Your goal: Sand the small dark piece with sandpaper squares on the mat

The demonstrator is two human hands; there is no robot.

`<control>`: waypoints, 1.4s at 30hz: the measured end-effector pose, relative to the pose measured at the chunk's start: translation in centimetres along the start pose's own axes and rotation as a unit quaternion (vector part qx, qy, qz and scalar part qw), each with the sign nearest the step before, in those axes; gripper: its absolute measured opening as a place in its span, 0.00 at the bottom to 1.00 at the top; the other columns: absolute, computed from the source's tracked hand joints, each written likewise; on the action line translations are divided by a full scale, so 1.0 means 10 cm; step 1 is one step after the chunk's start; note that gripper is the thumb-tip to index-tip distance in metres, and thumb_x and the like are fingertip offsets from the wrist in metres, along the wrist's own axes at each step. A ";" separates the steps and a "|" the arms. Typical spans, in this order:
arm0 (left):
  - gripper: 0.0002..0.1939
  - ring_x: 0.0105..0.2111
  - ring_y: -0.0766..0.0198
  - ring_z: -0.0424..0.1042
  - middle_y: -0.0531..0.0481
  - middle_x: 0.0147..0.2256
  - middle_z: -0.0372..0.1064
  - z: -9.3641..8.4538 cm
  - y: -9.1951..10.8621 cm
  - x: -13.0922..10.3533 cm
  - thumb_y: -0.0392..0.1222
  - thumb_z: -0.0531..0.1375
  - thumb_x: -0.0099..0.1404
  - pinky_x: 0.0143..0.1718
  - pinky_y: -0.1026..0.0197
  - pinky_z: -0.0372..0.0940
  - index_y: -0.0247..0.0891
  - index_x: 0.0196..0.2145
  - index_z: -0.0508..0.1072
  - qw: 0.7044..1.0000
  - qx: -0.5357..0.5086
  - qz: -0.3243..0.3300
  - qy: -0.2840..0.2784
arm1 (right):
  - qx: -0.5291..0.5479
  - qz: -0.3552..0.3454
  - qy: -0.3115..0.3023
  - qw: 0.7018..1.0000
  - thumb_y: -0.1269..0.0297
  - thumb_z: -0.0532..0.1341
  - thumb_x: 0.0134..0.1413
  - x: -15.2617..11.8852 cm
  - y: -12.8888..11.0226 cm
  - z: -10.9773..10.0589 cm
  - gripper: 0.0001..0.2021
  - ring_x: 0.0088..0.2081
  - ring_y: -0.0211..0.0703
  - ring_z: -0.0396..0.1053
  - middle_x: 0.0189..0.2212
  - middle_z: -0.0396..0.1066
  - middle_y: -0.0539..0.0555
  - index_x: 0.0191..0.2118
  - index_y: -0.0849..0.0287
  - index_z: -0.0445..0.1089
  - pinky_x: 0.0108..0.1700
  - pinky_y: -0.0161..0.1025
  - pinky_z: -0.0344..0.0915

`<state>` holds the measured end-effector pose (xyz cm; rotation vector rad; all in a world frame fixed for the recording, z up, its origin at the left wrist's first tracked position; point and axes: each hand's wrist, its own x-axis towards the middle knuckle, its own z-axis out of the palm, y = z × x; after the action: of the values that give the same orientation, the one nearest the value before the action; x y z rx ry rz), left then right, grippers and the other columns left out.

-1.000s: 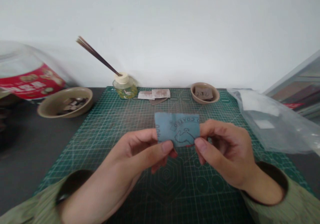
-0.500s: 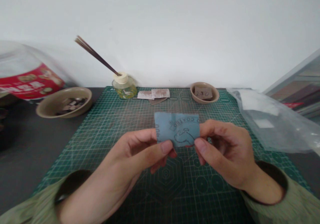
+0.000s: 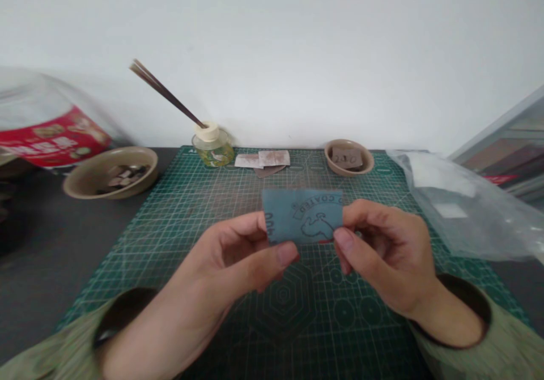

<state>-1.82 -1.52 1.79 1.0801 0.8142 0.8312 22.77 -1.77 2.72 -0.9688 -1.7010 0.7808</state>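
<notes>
A small blue-grey sandpaper piece (image 3: 302, 216) with dark printed markings on its back is held upright above the green cutting mat (image 3: 187, 216). My left hand (image 3: 238, 261) pinches its lower left corner between thumb and fingers. My right hand (image 3: 382, 255) pinches its lower right corner the same way. A thin red edge shows under the paper near my right thumb.
A tan bowl (image 3: 111, 172) of dark pieces sits at the left, a smaller tan bowl (image 3: 348, 157) at the back right. A reed diffuser bottle (image 3: 211, 146) and paper scraps (image 3: 264, 160) lie at the mat's far edge. A clear plastic bag (image 3: 459, 204) is at the right.
Both hands have lifted the sandpaper piece slightly and tilted it a little; its lower edge now sits higher between the thumbs. Nothing else has moved.
</notes>
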 end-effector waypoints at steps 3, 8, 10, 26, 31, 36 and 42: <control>0.11 0.32 0.66 0.64 0.54 0.31 0.71 0.02 0.02 0.01 0.51 0.74 0.73 0.33 0.66 0.64 0.43 0.39 0.85 1.000 0.002 0.002 0.006 | 0.000 0.000 0.007 1.000 0.70 0.68 0.69 0.00 0.00 0.00 0.08 0.20 0.33 0.67 0.20 0.71 0.44 0.35 0.55 0.75 0.23 0.31 0.62; 0.12 0.30 0.66 0.64 0.53 0.30 0.71 0.06 0.05 0.05 0.52 0.75 0.71 0.32 0.66 0.63 0.42 0.37 0.84 1.000 -0.001 -0.003 0.019 | -0.003 0.003 0.010 1.000 0.69 0.69 0.69 0.01 -0.02 0.00 0.09 0.20 0.34 0.67 0.20 0.70 0.45 0.34 0.56 0.75 0.23 0.32 0.62; 0.12 0.30 0.66 0.64 0.54 0.29 0.71 0.06 0.05 0.06 0.52 0.75 0.71 0.31 0.66 0.63 0.42 0.36 0.83 1.000 -0.001 -0.006 0.023 | -0.006 0.003 0.009 1.000 0.69 0.68 0.69 0.00 -0.01 0.00 0.08 0.20 0.34 0.67 0.20 0.70 0.45 0.35 0.56 0.76 0.23 0.32 0.62; 0.15 0.28 0.66 0.64 0.54 0.28 0.71 0.08 0.08 0.06 0.53 0.77 0.68 0.30 0.66 0.63 0.40 0.33 0.82 0.999 0.004 -0.003 0.035 | -0.001 0.012 0.004 1.000 0.68 0.68 0.70 0.00 0.01 -0.01 0.09 0.20 0.34 0.66 0.20 0.70 0.45 0.35 0.56 0.76 0.23 0.32 0.61; 0.14 0.29 0.66 0.64 0.54 0.28 0.71 0.08 0.06 0.06 0.52 0.76 0.70 0.30 0.66 0.63 0.41 0.34 0.82 1.000 -0.002 -0.002 0.031 | -0.008 0.012 0.004 1.000 0.67 0.68 0.70 0.00 0.02 -0.01 0.08 0.20 0.36 0.67 0.20 0.70 0.46 0.35 0.56 0.76 0.23 0.33 0.62; 0.14 0.29 0.67 0.64 0.54 0.28 0.71 0.09 0.06 0.08 0.52 0.76 0.69 0.30 0.66 0.63 0.41 0.34 0.82 0.999 -0.001 -0.005 0.035 | -0.006 0.010 0.005 1.000 0.67 0.68 0.70 0.00 0.01 0.00 0.08 0.20 0.35 0.67 0.20 0.70 0.45 0.35 0.56 0.76 0.23 0.33 0.62; 0.16 0.32 0.65 0.65 0.52 0.33 0.73 0.04 0.04 0.04 0.58 0.74 0.71 0.32 0.64 0.63 0.42 0.41 0.84 1.000 0.012 0.028 0.008 | 0.010 0.036 0.008 0.999 0.65 0.68 0.71 0.02 0.04 0.00 0.08 0.20 0.36 0.67 0.19 0.71 0.45 0.36 0.56 0.76 0.22 0.33 0.61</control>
<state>-1.38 -1.25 2.19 1.1231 0.8138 0.8794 22.80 -1.39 2.44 -1.0253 -1.6495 0.8334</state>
